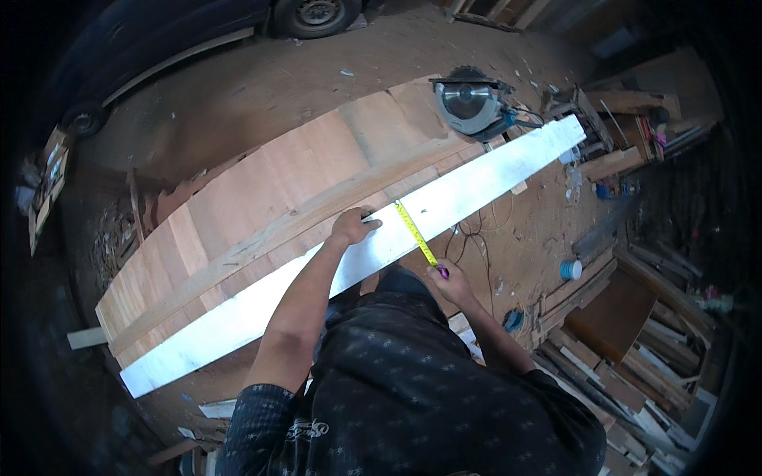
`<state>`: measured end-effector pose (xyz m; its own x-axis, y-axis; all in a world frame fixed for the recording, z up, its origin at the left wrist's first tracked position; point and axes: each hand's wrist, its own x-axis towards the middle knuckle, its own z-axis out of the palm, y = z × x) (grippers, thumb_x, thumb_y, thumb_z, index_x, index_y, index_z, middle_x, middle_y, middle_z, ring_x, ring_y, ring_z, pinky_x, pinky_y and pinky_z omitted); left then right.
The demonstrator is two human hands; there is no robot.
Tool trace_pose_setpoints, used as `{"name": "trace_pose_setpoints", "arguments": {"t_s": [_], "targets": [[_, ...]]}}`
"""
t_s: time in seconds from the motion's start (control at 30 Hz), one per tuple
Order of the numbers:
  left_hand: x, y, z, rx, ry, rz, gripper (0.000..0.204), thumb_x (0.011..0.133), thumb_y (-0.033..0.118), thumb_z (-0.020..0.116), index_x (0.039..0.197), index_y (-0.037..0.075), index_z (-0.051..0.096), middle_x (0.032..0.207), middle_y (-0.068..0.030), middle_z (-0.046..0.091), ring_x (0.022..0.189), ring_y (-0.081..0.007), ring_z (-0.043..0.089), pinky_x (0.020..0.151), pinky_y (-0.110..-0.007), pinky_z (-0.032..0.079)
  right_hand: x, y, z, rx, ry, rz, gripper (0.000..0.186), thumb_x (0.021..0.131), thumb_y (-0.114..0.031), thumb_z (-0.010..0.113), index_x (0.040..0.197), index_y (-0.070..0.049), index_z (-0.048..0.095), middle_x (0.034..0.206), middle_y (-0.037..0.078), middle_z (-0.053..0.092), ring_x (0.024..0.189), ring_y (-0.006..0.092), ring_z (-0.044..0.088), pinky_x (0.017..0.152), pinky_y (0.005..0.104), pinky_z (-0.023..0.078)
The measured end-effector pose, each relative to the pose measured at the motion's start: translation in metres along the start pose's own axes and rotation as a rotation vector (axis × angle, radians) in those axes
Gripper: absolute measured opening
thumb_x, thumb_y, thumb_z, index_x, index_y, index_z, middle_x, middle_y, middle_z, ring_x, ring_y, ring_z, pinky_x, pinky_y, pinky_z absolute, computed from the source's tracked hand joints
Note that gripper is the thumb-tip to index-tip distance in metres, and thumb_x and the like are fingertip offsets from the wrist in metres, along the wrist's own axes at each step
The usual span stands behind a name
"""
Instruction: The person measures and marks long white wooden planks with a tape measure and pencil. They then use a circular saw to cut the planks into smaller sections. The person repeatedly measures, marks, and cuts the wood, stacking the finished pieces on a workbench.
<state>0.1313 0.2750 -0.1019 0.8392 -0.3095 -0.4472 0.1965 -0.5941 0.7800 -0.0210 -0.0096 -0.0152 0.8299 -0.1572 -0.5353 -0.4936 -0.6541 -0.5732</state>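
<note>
A long white board [468, 182] lies slantwise in front of me, from lower left to upper right. My left hand [354, 228] grips its far edge, thumb on the white face and fingers partly hidden. Just right of that hand, a yellow measuring tape [415, 234] runs across the board's width, its far end by the far edge. My right hand [454, 283] is closed around the tape's case, purple where it shows, just off the near edge. Beyond the board sits a wide plywood panel [278, 174] with a wooden strip [294, 222] along it.
A circular saw [475, 103] rests at the panel's far right end. Cables [474, 238] trail on the dirt floor. Stacked wood offcuts [627, 373] and a small blue-and-white tub [570, 270] are at the right. A parked vehicle [159, 40] stands at the far left.
</note>
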Motion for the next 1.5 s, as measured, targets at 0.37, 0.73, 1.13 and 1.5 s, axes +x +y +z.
{"name": "trace_pose_setpoints", "arguments": {"t_s": [0.37,0.73,1.13,1.5], "targets": [[-0.188,-0.019,0.027,-0.808,0.668,0.011,0.032,0.1,0.03,0.065,0.108,0.0,0.072,0.08,-0.0086,0.071,0.076,-0.0112,0.063,0.071,-0.031,0.053,0.004,-0.177,0.088,-0.134,-0.453,-0.548,0.041,0.097,-0.035,0.066,0.125,-0.005,0.068,0.103,0.019,0.072,0.096,0.0283,0.069,0.087,0.0377,0.052],[-0.486,-0.293,-0.126,-0.799,1.906,-0.764,0.033,0.093,0.028,0.063,0.092,-0.002,0.076,0.086,-0.0124,0.076,0.08,-0.0183,0.071,0.074,-0.037,0.055,0.055,-0.133,0.003,-0.626,-1.097,-0.192,0.042,0.099,-0.03,0.069,0.129,0.0,0.068,0.12,0.006,0.071,0.109,0.0165,0.063,0.099,0.0314,0.048],[-0.447,-0.277,-0.088,-1.342,1.805,-0.49,0.035,0.096,0.014,0.067,0.124,-0.007,0.063,0.097,-0.0126,0.072,0.07,-0.0168,0.069,0.054,-0.029,0.053,-0.006,-0.253,0.266,-0.596,-1.106,-0.824,0.047,0.097,-0.042,0.062,0.119,-0.002,0.073,0.092,0.008,0.071,0.074,0.0156,0.064,0.06,0.0344,0.051],[-0.425,-0.221,0.117,-1.056,1.685,-0.645,0.028,0.099,0.022,0.063,0.116,0.0,0.07,0.09,-0.0068,0.072,0.072,-0.0149,0.069,0.066,-0.028,0.056,-0.096,-0.33,0.415,-0.677,-1.115,-0.704,0.058,0.09,-0.051,0.062,0.117,0.0,0.074,0.093,0.019,0.073,0.069,0.0267,0.069,0.058,0.0398,0.057]]}}
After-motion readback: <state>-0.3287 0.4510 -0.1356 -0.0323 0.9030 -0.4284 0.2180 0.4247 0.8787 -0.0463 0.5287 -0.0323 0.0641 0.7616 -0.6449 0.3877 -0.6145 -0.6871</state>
